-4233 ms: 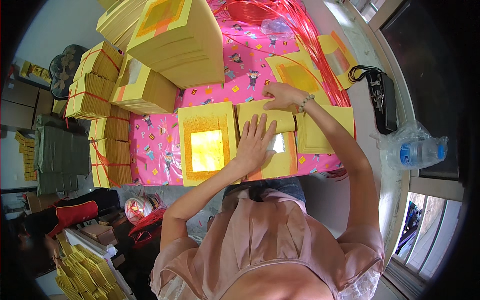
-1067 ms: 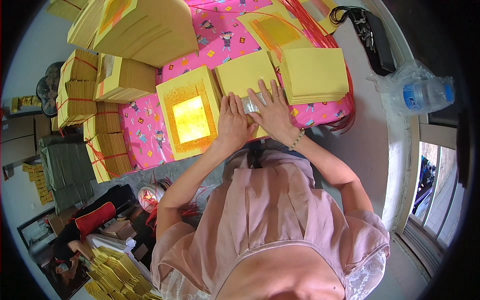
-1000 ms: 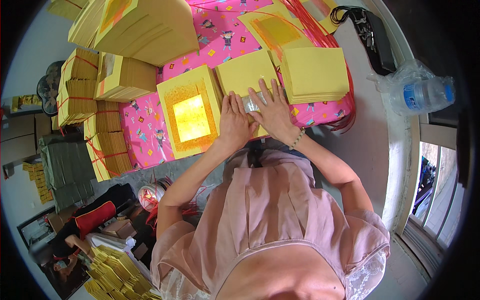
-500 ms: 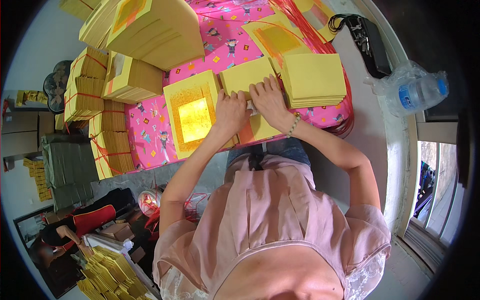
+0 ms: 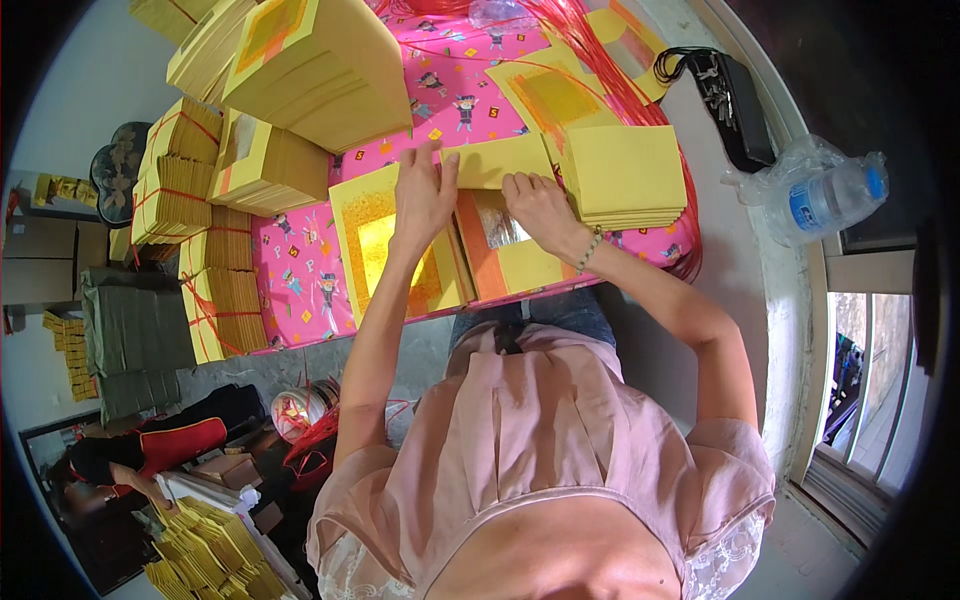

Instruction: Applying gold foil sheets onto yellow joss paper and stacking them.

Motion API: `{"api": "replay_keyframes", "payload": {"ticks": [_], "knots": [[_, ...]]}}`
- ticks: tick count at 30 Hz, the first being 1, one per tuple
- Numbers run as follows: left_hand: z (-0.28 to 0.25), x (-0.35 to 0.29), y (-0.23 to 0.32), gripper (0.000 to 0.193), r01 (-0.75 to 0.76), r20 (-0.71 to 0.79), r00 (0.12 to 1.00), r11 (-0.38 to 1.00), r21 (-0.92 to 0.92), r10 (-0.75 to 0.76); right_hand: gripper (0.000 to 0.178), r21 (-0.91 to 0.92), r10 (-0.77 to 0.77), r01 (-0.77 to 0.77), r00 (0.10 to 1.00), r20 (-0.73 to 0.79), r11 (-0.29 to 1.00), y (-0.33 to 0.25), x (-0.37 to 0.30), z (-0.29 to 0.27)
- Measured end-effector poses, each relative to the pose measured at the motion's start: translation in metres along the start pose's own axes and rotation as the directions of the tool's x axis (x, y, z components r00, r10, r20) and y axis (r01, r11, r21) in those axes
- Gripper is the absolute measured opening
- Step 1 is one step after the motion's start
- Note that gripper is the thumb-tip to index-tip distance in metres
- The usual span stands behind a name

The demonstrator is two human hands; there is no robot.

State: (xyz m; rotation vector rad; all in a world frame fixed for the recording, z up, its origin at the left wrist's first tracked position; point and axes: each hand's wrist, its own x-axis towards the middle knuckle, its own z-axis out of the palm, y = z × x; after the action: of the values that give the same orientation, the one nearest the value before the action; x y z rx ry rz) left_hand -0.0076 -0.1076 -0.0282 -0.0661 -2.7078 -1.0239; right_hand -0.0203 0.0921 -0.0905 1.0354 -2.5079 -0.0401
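Half-folded sheet (image 5: 505,160): 12 o'clock, seemingly unfinished
Left hand (image 5: 425,195): open, sheet's 9 o'clock
Right hand (image 5: 541,210): curled at sheet, grip unclear
Folded stack (image 5: 630,172): seemingly done, 3 o'clock
Gold-square pile (image 5: 370,238): unfolded, 9 o'clock

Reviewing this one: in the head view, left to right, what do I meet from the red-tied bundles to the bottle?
Red-tied paper bundles → left hand → right hand → folded yellow stack → black pouch → clear bottle.

Matt paper sheet (image 5: 505,162), glossy plastic tablecloth (image 5: 305,260)
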Motion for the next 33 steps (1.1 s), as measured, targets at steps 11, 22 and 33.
{"api": "replay_keyframes", "payload": {"ticks": [11, 22, 33], "knots": [[0.023, 0.007, -0.015, 0.067, 0.402, 0.180, 0.902, 0.614, -0.679, -0.392, 0.013, 0.168, 0.148, -0.119, 0.974, -0.171, 0.979, -0.005, 0.011, -0.021], [-0.026, 0.004, 0.074, 0.051, 0.221, 0.151, 0.973, 0.504, -0.835, -0.176, 0.054, 0.708, 0.571, -0.395, 0.821, -0.014, 0.585, 0.062, -0.008, -0.125], [0.080, 0.014, 0.093, 0.039, 0.392, 0.445, 0.893, 0.615, -0.684, -0.074, 0.045, 0.620, 0.690, -0.509, 0.720, -0.072, 0.596, 0.133, -0.096, -0.088]]}}
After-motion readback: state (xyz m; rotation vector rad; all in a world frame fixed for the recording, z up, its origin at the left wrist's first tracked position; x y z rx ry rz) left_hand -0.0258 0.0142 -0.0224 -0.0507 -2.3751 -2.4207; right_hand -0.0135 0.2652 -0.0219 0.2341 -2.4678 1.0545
